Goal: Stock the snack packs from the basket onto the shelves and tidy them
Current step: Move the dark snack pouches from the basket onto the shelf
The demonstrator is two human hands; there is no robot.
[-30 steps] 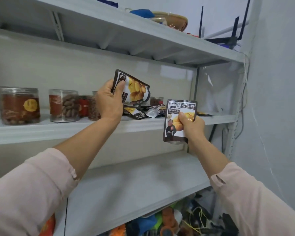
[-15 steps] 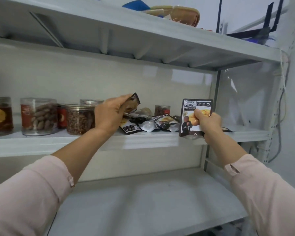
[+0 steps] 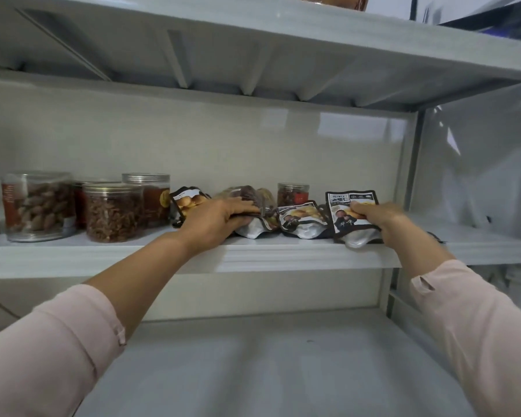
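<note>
Several black-and-silver snack packs lie in a row on the middle shelf (image 3: 283,257). My left hand (image 3: 217,219) rests palm down on a pack (image 3: 253,228) in the pile, fingers curled over it. Just left of that hand another pack (image 3: 187,203) leans against the jars. A flat pack (image 3: 301,221) lies between my hands. My right hand (image 3: 379,218) grips an upright snack pack (image 3: 351,218) with its silver bottom at the shelf's front edge. The basket is out of view.
Clear jars of nuts (image 3: 113,212) (image 3: 38,206) stand on the left of the same shelf, and a small jar (image 3: 292,194) stands behind the packs. The lower shelf (image 3: 268,371) lies bare below. A metal upright (image 3: 403,206) bounds the right side.
My left hand has lowered its pack onto the pile on the shelf. My right hand has lifted its pack up to the shelf edge. The camera has moved closer and higher.
</note>
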